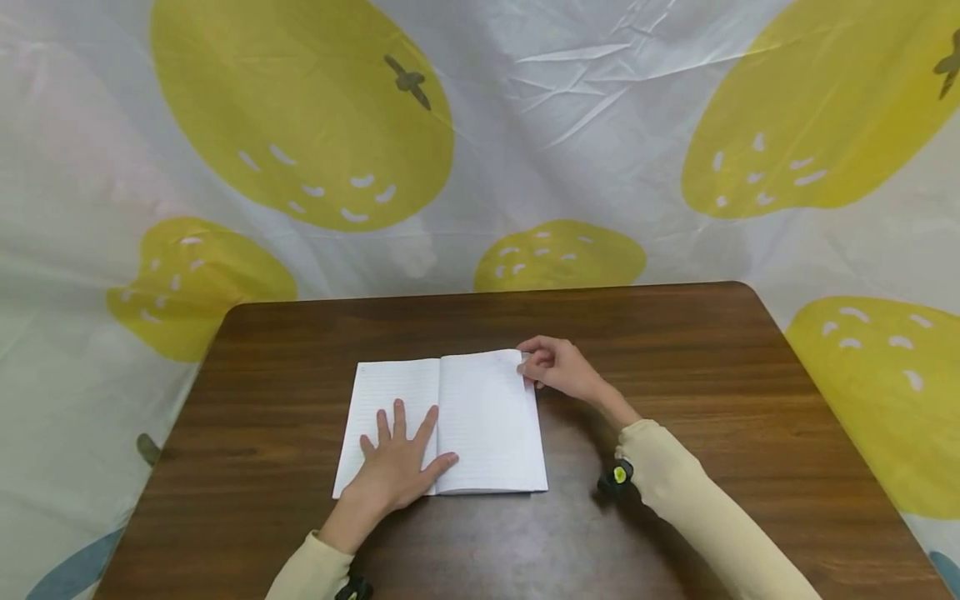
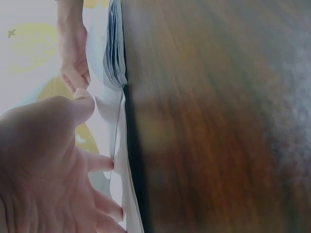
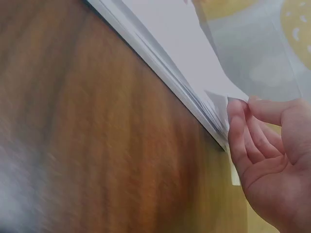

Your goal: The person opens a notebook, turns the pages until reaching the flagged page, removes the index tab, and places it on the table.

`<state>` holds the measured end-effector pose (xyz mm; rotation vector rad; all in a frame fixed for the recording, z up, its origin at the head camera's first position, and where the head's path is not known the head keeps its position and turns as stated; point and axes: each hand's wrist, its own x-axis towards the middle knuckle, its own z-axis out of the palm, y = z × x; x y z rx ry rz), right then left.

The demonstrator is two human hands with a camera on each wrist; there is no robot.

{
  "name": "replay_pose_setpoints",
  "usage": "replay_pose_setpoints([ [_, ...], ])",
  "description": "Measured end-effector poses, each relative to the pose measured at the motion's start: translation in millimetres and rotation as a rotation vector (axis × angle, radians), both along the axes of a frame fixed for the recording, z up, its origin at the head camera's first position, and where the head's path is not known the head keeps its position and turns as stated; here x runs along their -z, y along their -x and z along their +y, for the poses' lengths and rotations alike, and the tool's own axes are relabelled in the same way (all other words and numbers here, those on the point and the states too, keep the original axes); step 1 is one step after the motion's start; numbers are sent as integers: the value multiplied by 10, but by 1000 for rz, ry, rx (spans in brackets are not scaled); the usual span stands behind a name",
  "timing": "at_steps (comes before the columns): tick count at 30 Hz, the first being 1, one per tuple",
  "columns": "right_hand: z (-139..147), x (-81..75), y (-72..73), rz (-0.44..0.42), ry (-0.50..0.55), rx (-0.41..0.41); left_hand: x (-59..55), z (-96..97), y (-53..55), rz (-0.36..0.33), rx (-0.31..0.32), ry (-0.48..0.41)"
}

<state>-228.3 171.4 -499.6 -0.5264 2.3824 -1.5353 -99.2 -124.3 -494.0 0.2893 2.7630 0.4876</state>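
Observation:
An open notebook (image 1: 487,425) with white lined pages lies on the brown wooden table (image 1: 645,533). My left hand (image 1: 397,467) rests with fingers spread on the left page, its thumb reaching over the centre fold onto the right page. At the upper right corner my right hand (image 1: 558,367) pinches a page (image 3: 218,87) between thumb and index finger. That corner is lifted and bent in the right wrist view, above the stacked sheets. In the left wrist view, the notebook's layered page edges (image 2: 114,43) show beside the left hand (image 2: 53,155).
Behind the table hangs a pale cloth (image 1: 465,167) printed with large yellow fruit. The table's rounded far corners and back edge lie beyond the notebook. Dark wrist cameras (image 1: 617,477) sit on the cream sleeves (image 1: 690,492).

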Motion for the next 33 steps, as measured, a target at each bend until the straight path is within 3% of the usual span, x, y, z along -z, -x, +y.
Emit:
replay_pose_setpoints([
  [4,-37,31,-55,-105,102,-14,13,-1,-4,-10,-8,-33],
  [8,-90,27,-77,-177,155,23,31,-6,-16,-24,-23,-75],
  [17,-108,61,-72,-252,135,135,16,-42,14,-32,-28,-125],
  [25,-128,58,-41,-419,221,192,-73,-140,58,-64,-46,-190],
  [29,-152,51,-54,-379,219,198,-79,-157,69,-65,-41,-194],
  [33,-196,50,-93,-257,151,183,-62,-149,67,-59,-39,-190],
])
